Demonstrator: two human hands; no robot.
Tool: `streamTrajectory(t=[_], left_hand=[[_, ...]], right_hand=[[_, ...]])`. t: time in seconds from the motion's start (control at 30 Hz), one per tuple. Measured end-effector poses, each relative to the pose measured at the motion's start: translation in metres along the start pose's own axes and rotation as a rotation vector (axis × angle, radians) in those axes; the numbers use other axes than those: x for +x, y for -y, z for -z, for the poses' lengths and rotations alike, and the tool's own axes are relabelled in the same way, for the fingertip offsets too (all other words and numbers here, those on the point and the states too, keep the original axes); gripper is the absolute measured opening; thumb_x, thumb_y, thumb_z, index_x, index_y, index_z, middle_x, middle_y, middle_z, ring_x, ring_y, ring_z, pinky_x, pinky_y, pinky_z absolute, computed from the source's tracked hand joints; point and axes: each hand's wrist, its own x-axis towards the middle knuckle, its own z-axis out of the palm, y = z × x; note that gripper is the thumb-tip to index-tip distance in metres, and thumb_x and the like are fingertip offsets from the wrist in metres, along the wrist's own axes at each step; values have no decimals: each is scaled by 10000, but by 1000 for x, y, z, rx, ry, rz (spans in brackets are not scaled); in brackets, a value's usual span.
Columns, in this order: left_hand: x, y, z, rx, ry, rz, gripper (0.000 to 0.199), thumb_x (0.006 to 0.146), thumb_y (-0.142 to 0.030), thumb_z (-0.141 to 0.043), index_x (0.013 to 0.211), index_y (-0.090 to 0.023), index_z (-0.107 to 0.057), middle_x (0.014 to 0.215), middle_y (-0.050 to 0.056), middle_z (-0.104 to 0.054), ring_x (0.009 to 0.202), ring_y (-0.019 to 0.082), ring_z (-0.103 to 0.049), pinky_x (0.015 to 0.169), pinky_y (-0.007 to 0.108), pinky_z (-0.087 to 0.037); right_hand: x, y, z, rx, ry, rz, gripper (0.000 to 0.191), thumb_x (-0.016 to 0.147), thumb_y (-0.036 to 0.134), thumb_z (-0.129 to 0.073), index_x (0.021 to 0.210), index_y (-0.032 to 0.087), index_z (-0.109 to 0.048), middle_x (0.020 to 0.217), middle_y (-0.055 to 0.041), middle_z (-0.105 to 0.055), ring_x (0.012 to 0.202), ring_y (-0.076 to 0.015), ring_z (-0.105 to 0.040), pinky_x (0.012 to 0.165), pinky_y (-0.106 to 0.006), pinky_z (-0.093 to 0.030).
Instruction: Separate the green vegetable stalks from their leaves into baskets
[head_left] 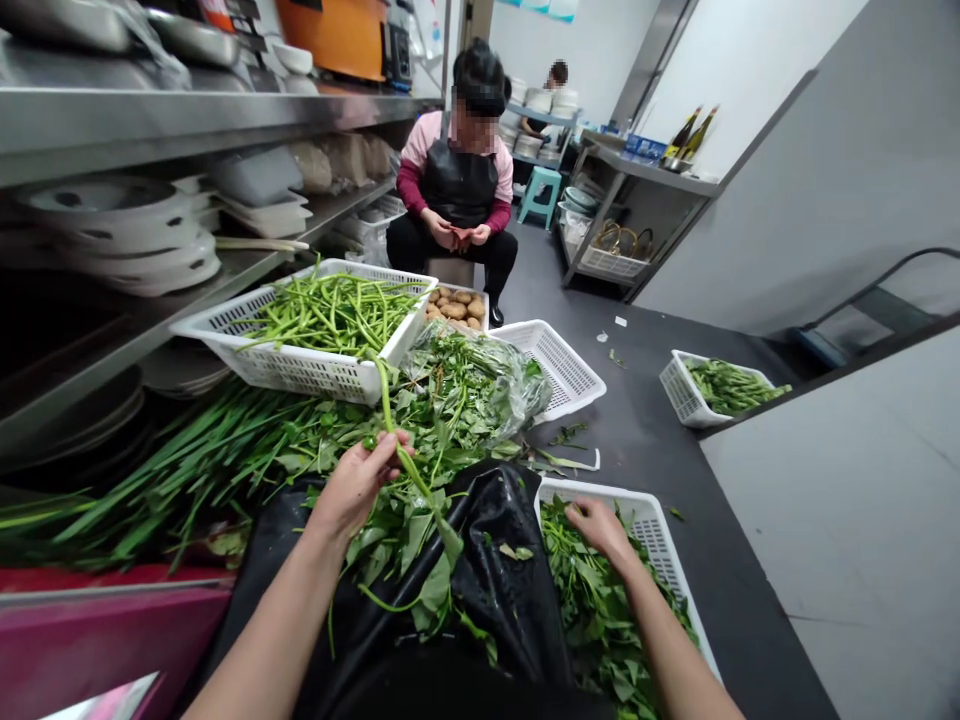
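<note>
My left hand (pixel 367 475) is closed around a leafy green stem (pixel 386 390). The stem's thick pale end points up towards the bean basket, and its leaves hang down over my lap. My right hand (pixel 596 525) is at the upper part of a white basket (pixel 660 530) of leafy greens (pixel 592 610), on my right. Its fingers are curled in against the leaves; whatever they hold is hidden. A black apron (pixel 510 560) covers my lap, with loose leaves on it. Ahead of my hands lies a heap of leafy greens (pixel 465 390), partly in clear plastic.
Long green beans (pixel 337 310) fill a white basket (pixel 300 375) ahead. Potatoes (pixel 454 308) and another white basket (pixel 570 375) lie beyond. Metal shelving (pixel 225 110) stands left, above long green stalks (pixel 187 470). A seated person (pixel 461 180) faces me. Another basket of greens (pixel 720 385) stands right.
</note>
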Motion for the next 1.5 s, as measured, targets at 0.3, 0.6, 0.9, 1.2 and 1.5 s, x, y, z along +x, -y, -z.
streamTrajectory(t=[0.3,0.6,0.9,1.2,1.5], left_hand=[[-17,4,-17,331,168,-25,533,535,-551,-684,856,-126,-720,634,6,-593,559,114,-457,526,231,-384],[-27,-1,-16,440,167,-95,382,569,-508,-669,621,-129,-688,428,-43,-417,445,101,-355,430,219,-258],[-19,-11,-11,182,104,-5,508,507,-523,-730,815,-121,-705,552,-27,-516,517,109,-441,482,217,-345],[-19,1,-4,76,82,31,490,520,-511,-737,792,-109,-670,546,-48,-471,477,71,-394,441,190,-298],[-28,13,-4,436,101,-98,313,601,-483,-627,638,-173,-612,569,24,-590,584,191,-541,561,290,-418]], right_hand=[[-47,83,-111,-158,419,561,149,768,294,-542,688,184,-602,666,16,-587,633,-116,-507,615,-213,-383],[-18,93,-151,-144,229,648,224,743,218,-459,530,186,-397,571,34,-436,581,-102,-414,582,-212,-333],[-51,92,-130,-74,858,521,118,800,246,-480,752,190,-572,608,45,-537,503,-80,-449,521,-185,-349],[-39,69,-163,62,398,338,203,713,200,-484,521,175,-425,471,67,-359,460,-67,-304,467,-189,-250],[-44,68,-166,436,880,-19,318,661,476,-695,746,175,-637,660,17,-588,632,-109,-533,589,-216,-418]])
